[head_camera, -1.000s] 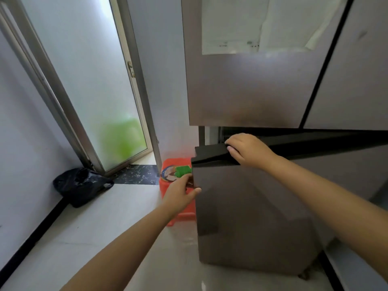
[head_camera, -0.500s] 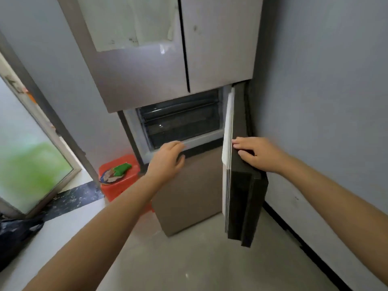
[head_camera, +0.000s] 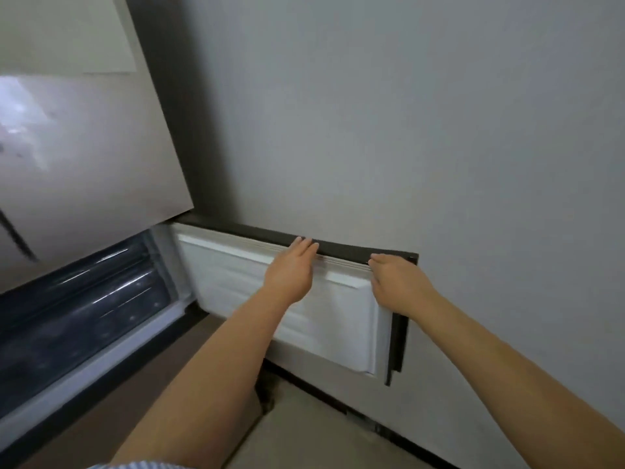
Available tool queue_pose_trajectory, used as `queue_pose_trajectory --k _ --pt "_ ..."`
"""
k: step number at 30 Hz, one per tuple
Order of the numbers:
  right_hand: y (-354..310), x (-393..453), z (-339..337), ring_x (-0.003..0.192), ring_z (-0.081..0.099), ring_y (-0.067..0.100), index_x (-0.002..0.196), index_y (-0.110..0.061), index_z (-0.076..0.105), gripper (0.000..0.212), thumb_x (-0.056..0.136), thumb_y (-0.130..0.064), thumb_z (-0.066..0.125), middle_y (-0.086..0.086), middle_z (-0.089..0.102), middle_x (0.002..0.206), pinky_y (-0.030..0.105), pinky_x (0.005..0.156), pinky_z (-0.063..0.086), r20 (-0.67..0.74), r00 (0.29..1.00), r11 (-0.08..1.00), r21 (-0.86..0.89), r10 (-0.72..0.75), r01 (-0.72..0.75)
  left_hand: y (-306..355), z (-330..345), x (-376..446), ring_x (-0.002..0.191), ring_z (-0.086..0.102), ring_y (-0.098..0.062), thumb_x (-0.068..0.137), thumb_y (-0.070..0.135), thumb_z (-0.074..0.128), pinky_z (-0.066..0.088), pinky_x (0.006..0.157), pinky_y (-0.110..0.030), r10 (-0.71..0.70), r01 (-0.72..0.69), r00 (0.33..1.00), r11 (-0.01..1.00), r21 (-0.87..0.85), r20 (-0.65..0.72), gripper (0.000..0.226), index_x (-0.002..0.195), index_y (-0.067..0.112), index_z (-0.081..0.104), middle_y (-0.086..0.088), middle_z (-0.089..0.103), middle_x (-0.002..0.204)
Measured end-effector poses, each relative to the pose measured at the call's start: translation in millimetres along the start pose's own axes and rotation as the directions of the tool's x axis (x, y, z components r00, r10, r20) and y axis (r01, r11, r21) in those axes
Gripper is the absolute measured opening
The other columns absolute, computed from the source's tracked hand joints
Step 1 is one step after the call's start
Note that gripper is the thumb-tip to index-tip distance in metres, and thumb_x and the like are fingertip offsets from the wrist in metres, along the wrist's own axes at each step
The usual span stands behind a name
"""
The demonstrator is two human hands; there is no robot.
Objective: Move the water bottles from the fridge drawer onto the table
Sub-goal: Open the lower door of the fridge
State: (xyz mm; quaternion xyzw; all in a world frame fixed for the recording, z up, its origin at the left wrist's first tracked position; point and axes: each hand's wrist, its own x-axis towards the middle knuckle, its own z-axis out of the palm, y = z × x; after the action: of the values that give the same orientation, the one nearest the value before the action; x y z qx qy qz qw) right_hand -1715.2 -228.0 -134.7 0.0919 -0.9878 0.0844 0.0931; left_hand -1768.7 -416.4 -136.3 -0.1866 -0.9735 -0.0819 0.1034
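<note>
The small fridge door (head_camera: 338,319) stands swung fully open, its white inner face toward me and its dark outer side against the wall. My left hand (head_camera: 291,272) lies flat on the door's top edge with the fingers straight. My right hand (head_camera: 399,282) curls over that top edge near the door's free end. The opened compartment at the left shows a dark see-through fridge drawer (head_camera: 84,299), pushed in. No water bottle can be made out through its blurred front. No table is in view.
The upper fridge door (head_camera: 84,147) hangs shut above the compartment. A brown lower fridge front (head_camera: 111,404) sits below it. A grey wall (head_camera: 422,130) rises close on the right, with pale floor (head_camera: 304,434) at its foot.
The small door has swung from half open to flat against the wall. My left hand left the compartment's lower edge and now rests on the door's top. My view turned right.
</note>
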Motion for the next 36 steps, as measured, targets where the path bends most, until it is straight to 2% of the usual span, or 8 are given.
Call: queue_pose_trajectory --k 6,11,13,15,19,25,32,36 --pt "72.1 75.3 17.3 0.143 0.021 0.014 0.143 -0.008 0.03 0.047 0.096 -0.006 0.035 0.004 0.024 0.155 0.021 0.114 0.015 -0.054 0.998 0.999 0.046 0.023 -0.021 15.2 37.2 92.5 0.146 0.009 -0.019 0.099 0.023 0.03 0.011 0.117 -0.04 -0.057 0.053 0.997 0.995 0.087 0.045 0.049 0.147 0.023 0.02 -0.002 0.018 0.156" --pt "100.9 116.6 26.1 0.138 0.034 0.017 0.135 -0.004 0.044 0.042 0.093 -0.005 0.04 0.009 0.039 0.148 0.025 0.112 0.025 -0.174 0.983 0.99 0.134 0.061 -0.038 16.0 50.8 131.4 0.145 0.013 -0.019 0.095 0.008 0.033 0.005 0.118 -0.04 -0.049 0.047 0.999 0.989 0.143 0.009 0.056 0.147 0.023 0.019 -0.003 0.02 0.156" --pt "103.3 121.5 27.8 0.123 0.053 0.023 0.118 0.0 0.061 0.033 0.086 -0.001 0.052 0.015 0.058 0.131 0.028 0.1 0.042 -0.292 0.954 0.987 0.157 0.069 -0.023 10.6 52.7 139.0 0.143 0.018 -0.018 0.092 0.005 0.035 0.007 0.118 -0.039 -0.022 0.024 1.0 0.988 0.155 -0.016 0.058 0.147 0.022 0.022 -0.002 0.023 0.155" --pt "100.5 122.5 29.2 0.087 0.072 0.029 0.085 0.005 0.073 0.025 0.061 0.012 0.073 0.02 0.074 0.094 0.031 0.067 0.058 -0.425 0.905 0.993 0.112 0.012 0.039 5.4 53.1 141.8 0.142 0.02 -0.017 0.092 0.006 0.035 0.007 0.118 -0.037 0.012 -0.01 1.0 0.987 0.162 -0.014 0.058 0.147 0.021 0.022 -0.001 0.024 0.155" --pt "87.9 123.9 22.4 0.044 0.064 0.029 0.045 0.003 0.061 0.026 0.032 0.016 0.079 0.014 0.066 0.05 0.023 0.033 0.045 -0.412 0.911 1.0 0.008 -0.019 0.024 -5.3 48.3 139.5 0.143 0.02 -0.018 0.093 0.011 0.037 0.003 0.117 -0.045 -0.059 0.064 0.998 0.965 0.254 -0.025 0.058 0.147 0.024 0.02 -0.002 0.025 0.155" --pt "39.3 152.7 32.6 0.072 0.06 0.039 0.079 0.01 0.065 0.014 0.076 -0.002 0.059 0.027 0.064 0.077 0.04 0.06 0.045 -0.308 0.946 0.994 0.012 -0.097 0.106 -75.7 37.1 95.1 0.14 0.025 -0.028 0.092 0.01 0.039 0.008 0.115 -0.052 -0.439 0.455 0.891 0.858 0.241 -0.119 0.048 0.14 0.015 0.034 -0.011 0.033 0.149" --pt "-146.2 213.5 96.4 0.104 0.054 0.032 0.11 -0.004 0.061 0.034 0.089 -0.024 0.044 0.015 0.062 0.112 0.037 0.09 0.038 -0.21 0.86 0.877 0.024 -0.464 0.479 -199.4 18.9 -4.0 0.117 0.047 -0.032 0.09 0.011 0.042 0.038 0.097 -0.042 -0.763 0.747 0.645 0.62 0.238 -0.037 0.029 0.115 0.004 0.056 -0.015 0.055 0.124" --pt "-255.0 230.1 141.6 0.1 0.056 0.031 0.1 -0.002 0.064 0.028 0.088 -0.019 0.045 0.014 0.063 0.103 0.036 0.091 0.037 -0.117 0.816 0.8 0.161 -0.566 0.578 -274.5 11.2 -65.5 0.113 0.051 -0.031 0.092 0.017 0.043 0.044 0.089 -0.039 -0.874 0.858 0.486 0.479 0.187 0.009 0.028 0.113 0.004 0.056 -0.015 0.056 0.12"
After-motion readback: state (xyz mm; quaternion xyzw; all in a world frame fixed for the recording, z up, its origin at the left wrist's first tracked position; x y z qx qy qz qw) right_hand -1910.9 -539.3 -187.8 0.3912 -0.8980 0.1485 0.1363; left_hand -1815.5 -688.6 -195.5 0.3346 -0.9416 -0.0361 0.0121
